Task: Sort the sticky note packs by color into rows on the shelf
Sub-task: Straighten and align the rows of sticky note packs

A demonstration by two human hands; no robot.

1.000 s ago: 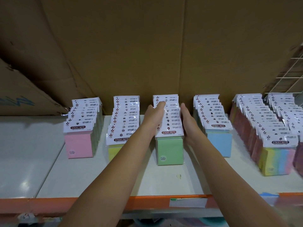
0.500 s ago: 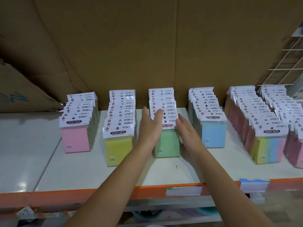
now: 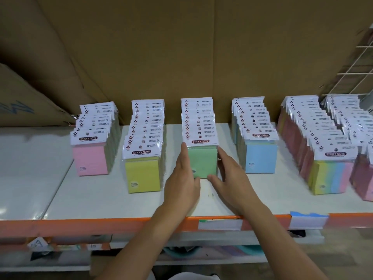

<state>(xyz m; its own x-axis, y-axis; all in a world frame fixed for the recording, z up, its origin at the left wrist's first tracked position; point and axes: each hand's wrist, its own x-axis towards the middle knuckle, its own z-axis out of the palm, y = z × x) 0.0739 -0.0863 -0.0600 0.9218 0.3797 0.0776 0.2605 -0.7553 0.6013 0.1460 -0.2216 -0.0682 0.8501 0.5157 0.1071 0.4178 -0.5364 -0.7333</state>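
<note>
Rows of sticky note packs stand on the white shelf [image 3: 101, 199]: a pink row [image 3: 91, 158], a yellow row [image 3: 143, 174], a green row [image 3: 202, 162], a blue row [image 3: 260, 158], and rainbow packs [image 3: 331, 176] at the right. My left hand [image 3: 182, 182] lies flat against the left side of the front green pack, fingers straight. My right hand [image 3: 230, 178] touches its right side, fingers straight, thumb at the pack's lower front edge. Both hands flank the green row.
Brown cardboard [image 3: 181, 57] backs the shelf. A white wire rack [image 3: 355, 63] hangs at the upper right. The orange shelf edge [image 3: 101, 225] carries paper labels [image 3: 220, 224] and a blue-topped tag [image 3: 308, 220]. More reddish packs [image 3: 363, 182] sit at the far right.
Both hands slid back from the rear of the green row toward me, along its sides, and now flank the front green pack. The camera view shifted down.
</note>
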